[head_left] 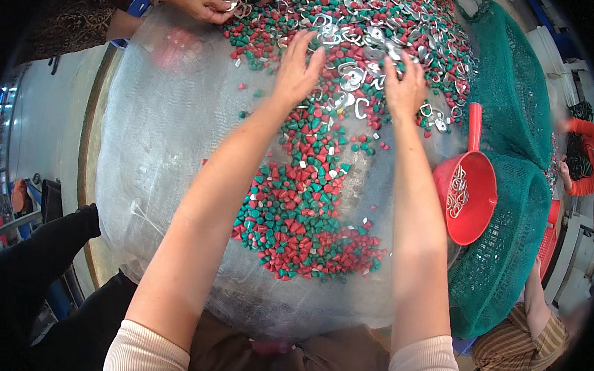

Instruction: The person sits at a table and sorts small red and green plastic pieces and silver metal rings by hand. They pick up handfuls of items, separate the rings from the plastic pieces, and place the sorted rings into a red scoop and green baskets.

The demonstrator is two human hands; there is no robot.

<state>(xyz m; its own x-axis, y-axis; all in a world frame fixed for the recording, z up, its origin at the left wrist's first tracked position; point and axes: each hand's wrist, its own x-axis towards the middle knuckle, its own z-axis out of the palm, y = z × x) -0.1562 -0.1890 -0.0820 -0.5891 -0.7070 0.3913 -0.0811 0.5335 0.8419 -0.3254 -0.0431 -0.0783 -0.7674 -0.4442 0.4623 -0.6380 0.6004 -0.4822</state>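
Forearms [207, 201] straddle cones [294, 248].
I see left hand [297, 73] and right hand [405, 91], grip wide, flanking metal pieces [352, 76]; red scoop [481, 183] seemingly separates rings [457, 198].

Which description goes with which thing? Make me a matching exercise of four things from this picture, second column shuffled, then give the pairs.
Things
1. Red scoop
2. Green netting
3. Cone-shaped pieces
4. Co-worker's hand

Descriptions
A. Mostly red and green, strewn between the person's forearms
B. At the picture's upper left, near the heap's edge
C. Holds small metal rings
D. Bunched in two bulges at the right

Pairs: 1-C; 2-D; 3-A; 4-B
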